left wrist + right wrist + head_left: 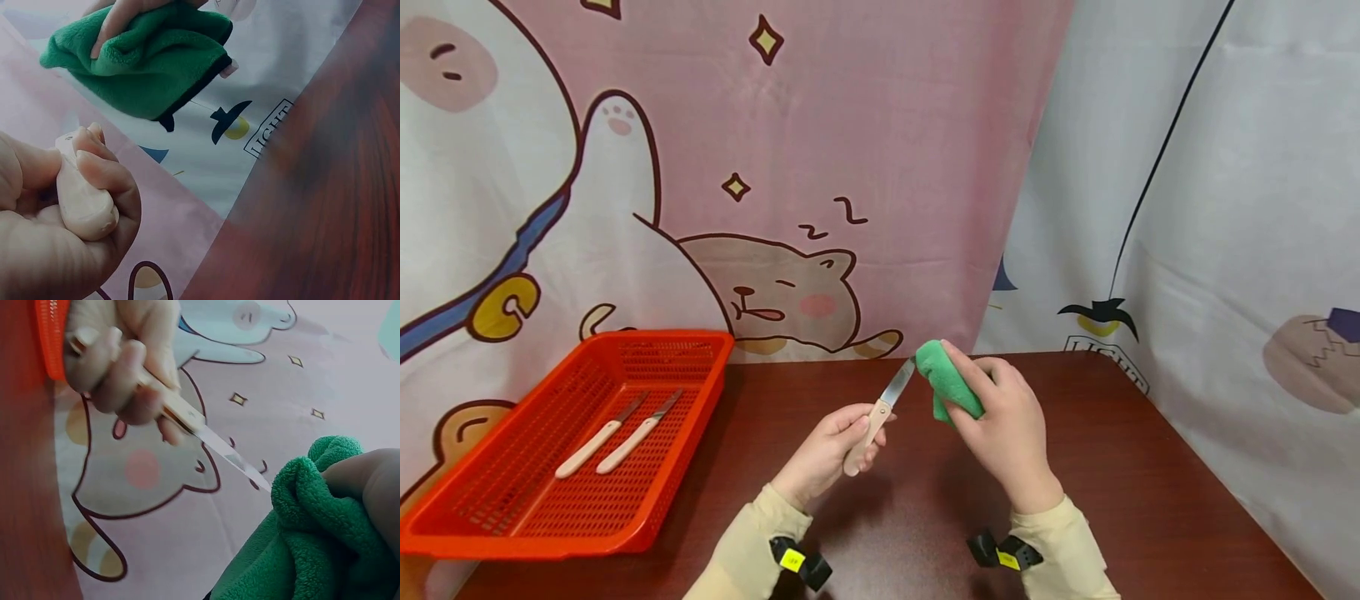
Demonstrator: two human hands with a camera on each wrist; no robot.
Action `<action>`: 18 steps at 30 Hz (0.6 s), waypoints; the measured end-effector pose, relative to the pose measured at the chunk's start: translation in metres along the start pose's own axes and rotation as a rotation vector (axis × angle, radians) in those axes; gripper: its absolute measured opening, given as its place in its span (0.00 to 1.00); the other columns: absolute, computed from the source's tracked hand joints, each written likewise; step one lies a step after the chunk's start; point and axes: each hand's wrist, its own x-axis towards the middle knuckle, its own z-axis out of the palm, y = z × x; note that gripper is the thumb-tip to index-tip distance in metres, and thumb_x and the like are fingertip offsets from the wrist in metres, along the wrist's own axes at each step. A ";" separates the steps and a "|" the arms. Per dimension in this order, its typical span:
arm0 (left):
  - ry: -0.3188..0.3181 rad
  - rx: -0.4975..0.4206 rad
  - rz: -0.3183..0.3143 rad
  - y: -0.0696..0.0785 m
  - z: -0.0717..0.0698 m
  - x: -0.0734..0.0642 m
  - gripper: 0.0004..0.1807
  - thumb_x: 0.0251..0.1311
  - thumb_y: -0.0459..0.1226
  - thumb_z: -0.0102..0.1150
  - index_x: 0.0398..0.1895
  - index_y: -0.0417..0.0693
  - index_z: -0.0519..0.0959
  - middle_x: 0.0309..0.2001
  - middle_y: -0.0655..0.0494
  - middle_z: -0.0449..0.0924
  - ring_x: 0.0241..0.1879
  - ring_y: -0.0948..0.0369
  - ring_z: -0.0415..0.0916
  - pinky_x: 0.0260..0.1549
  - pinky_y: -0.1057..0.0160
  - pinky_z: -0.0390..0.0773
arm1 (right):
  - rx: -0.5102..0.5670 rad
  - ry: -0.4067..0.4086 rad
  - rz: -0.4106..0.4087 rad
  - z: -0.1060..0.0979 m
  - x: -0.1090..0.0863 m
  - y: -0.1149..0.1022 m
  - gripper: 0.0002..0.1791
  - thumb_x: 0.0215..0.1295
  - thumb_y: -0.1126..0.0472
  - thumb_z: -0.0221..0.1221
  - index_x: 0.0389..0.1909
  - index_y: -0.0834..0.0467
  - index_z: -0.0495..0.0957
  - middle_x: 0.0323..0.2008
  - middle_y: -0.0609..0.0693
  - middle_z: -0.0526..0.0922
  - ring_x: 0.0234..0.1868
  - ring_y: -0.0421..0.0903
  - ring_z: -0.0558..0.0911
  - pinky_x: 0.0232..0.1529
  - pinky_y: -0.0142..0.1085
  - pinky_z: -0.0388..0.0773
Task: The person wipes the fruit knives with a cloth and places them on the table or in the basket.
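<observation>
My left hand point(833, 450) grips a knife point(878, 417) by its pale wooden handle, the blade slanting up and to the right. In the left wrist view the handle point(87, 194) lies within curled fingers. My right hand point(1006, 417) pinches a folded green cloth point(946, 379), which is close to the knife's tip in the head view. The right wrist view shows the blade point(231, 456) bare along its length, its point at the edge of the fluffy cloth point(306, 531). Whether the tip touches the cloth, I cannot tell.
A red plastic basket point(655, 500) stands on the left of the dark brown table point(1120, 467). Inside lie two knives with pale handles point(625, 446), side by side. Cartoon-printed curtains point(880, 125) hang behind the table and along its right side.
</observation>
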 end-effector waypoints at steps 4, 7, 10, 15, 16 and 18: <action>0.004 -0.013 0.010 0.001 -0.001 -0.001 0.17 0.78 0.34 0.40 0.56 0.28 0.72 0.35 0.51 0.75 0.26 0.65 0.70 0.24 0.70 0.71 | -0.013 -0.041 -0.040 0.008 -0.002 -0.006 0.43 0.45 0.65 0.75 0.66 0.43 0.74 0.38 0.57 0.78 0.35 0.54 0.78 0.32 0.47 0.76; 0.000 -0.019 0.019 0.002 -0.002 -0.001 0.19 0.78 0.34 0.39 0.57 0.23 0.69 0.35 0.53 0.76 0.26 0.65 0.71 0.25 0.71 0.72 | -0.015 -0.068 -0.052 0.013 -0.004 -0.009 0.44 0.43 0.64 0.76 0.66 0.43 0.74 0.38 0.56 0.78 0.34 0.53 0.78 0.32 0.46 0.76; -0.004 -0.020 0.024 0.003 -0.002 -0.001 0.22 0.78 0.35 0.39 0.60 0.18 0.63 0.35 0.54 0.76 0.27 0.66 0.71 0.26 0.71 0.74 | -0.006 -0.095 -0.063 0.018 -0.007 -0.012 0.43 0.43 0.64 0.76 0.65 0.43 0.75 0.38 0.56 0.78 0.34 0.51 0.77 0.32 0.45 0.76; 0.007 -0.020 0.017 0.005 -0.003 -0.002 0.19 0.78 0.35 0.40 0.59 0.26 0.68 0.35 0.51 0.75 0.27 0.65 0.72 0.27 0.70 0.75 | 0.013 -0.136 -0.089 0.025 -0.010 -0.016 0.41 0.44 0.65 0.73 0.64 0.43 0.76 0.37 0.54 0.78 0.34 0.49 0.76 0.33 0.44 0.76; 0.011 -0.021 0.016 0.005 -0.003 -0.003 0.17 0.78 0.35 0.40 0.58 0.29 0.70 0.35 0.51 0.75 0.27 0.64 0.72 0.27 0.70 0.75 | 0.015 -0.142 -0.092 0.026 -0.010 -0.016 0.41 0.44 0.65 0.73 0.64 0.43 0.76 0.37 0.54 0.78 0.34 0.49 0.76 0.33 0.43 0.76; 0.015 -0.018 0.020 0.005 -0.003 -0.003 0.15 0.78 0.34 0.39 0.57 0.33 0.71 0.35 0.50 0.75 0.27 0.64 0.72 0.27 0.70 0.75 | 0.018 -0.148 -0.097 0.028 -0.012 -0.018 0.42 0.43 0.65 0.73 0.64 0.42 0.76 0.37 0.54 0.78 0.34 0.49 0.77 0.33 0.43 0.76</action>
